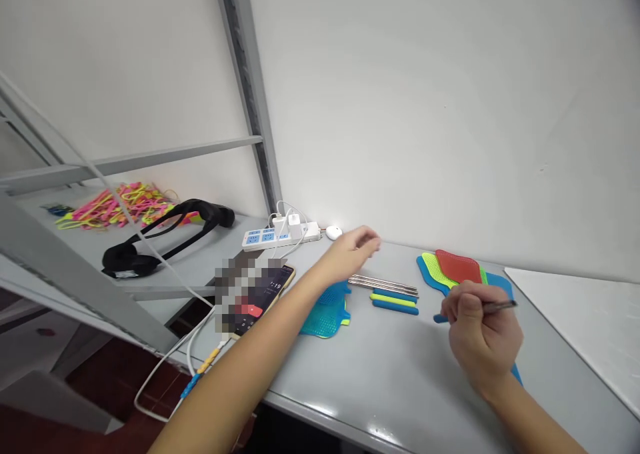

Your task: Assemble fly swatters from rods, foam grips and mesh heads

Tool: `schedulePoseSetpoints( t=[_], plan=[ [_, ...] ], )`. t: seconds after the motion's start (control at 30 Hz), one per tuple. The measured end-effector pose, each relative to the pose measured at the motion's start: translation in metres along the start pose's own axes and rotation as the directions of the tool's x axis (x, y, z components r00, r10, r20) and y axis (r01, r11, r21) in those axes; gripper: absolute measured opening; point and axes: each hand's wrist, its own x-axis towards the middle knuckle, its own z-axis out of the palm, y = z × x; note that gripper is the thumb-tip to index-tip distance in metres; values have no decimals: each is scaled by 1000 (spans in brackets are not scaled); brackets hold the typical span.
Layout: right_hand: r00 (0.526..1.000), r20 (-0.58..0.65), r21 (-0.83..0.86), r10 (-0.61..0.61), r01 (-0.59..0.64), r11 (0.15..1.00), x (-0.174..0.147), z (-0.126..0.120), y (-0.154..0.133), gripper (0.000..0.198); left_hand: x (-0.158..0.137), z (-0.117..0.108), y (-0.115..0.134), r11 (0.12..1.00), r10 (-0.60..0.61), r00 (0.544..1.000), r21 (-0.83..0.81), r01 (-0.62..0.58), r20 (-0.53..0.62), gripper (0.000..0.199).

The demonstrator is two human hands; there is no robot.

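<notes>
My left hand (354, 249) hovers near the wall with its fingers loosely curved, thumb apart, and nothing visible in them. Below it lie several thin metal rods (385, 285) side by side. Next to these are blue and yellow-green handle grips (395, 302). A stack of blue mesh fly swatter heads (320, 317) is partly covered by my left forearm. My right hand (483, 337) is closed around a short metal rod (500, 305); a blue end pokes out on the hand's other side. Behind that hand, red, yellow-green and blue swatter heads (457, 267) overlap in a pile.
A phone (265, 301) and a power strip (257, 239) with white chargers and cables sit at the left. Beyond the grey metal frame (250, 87) lie a black headset-like strap (165, 237) and bright cords (125, 204). A white board (580, 327) borders the right side.
</notes>
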Motion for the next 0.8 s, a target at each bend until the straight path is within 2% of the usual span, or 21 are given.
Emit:
schedulePoseSetpoints(
  t=[0.07, 0.13, 0.23, 0.3, 0.37, 0.47, 0.57, 0.8],
  plan=[
    [993, 114, -208, 38, -14, 978, -2, 1, 3, 13, -4, -9, -22, 987, -70, 996, 144, 77, -54, 30],
    [953, 285, -346, 106, -1, 938, -4, 8, 4, 16, -12, -8, -41, 951, -127, 988, 273, 148, -93, 26],
    [853, 480, -434, 204, 28, 901, -6, 19, 4, 21, -25, 6, -62, 888, -187, 975, 403, 221, -122, 28],
    [799, 554, -478, 232, 78, 875, -7, 25, 4, 18, -30, 16, -70, 856, -206, 970, 457, 242, -129, 31],
    [767, 599, -512, 231, 145, 846, -8, 27, 6, 25, -30, 23, -73, 831, -213, 968, 495, 252, -135, 32],
    [756, 615, -544, 226, 199, 815, -9, 27, 9, 38, -27, 28, -76, 801, -222, 963, 535, 269, -153, 33],
    [773, 581, -577, 256, 169, 799, -9, 27, 9, 46, -25, 28, -77, 778, -229, 958, 559, 287, -173, 36],
    [795, 533, -624, 290, 137, 769, -7, 26, 3, 48, -24, 20, -72, 772, -231, 939, 540, 336, -254, 44]
  ],
)
